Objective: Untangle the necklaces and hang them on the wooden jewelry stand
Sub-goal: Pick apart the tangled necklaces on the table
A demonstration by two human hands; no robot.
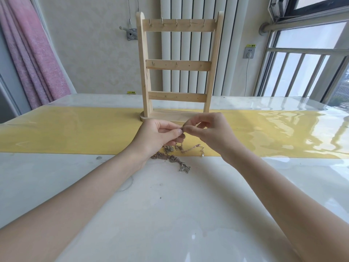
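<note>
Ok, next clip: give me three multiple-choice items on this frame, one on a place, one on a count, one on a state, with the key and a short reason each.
1. Where does the pale wooden jewelry stand sit?
A. on the yellow strip of the glossy white table
B. on the windowsill
C. on the floor

2. How many horizontal bars does the stand have?
A. two
B. three
C. five

3. What are the two hands doing?
A. lying flat on the table
B. both pinching one thin metal chain between them
C. gripping the stand

Key: 1 A, its round foot rests on the yellow strip. 2 B, top, middle and bottom bars show, all without necklaces. 3 B, the left hand and right hand meet at the chain, which hangs down to the tangled necklaces on the table.
</note>
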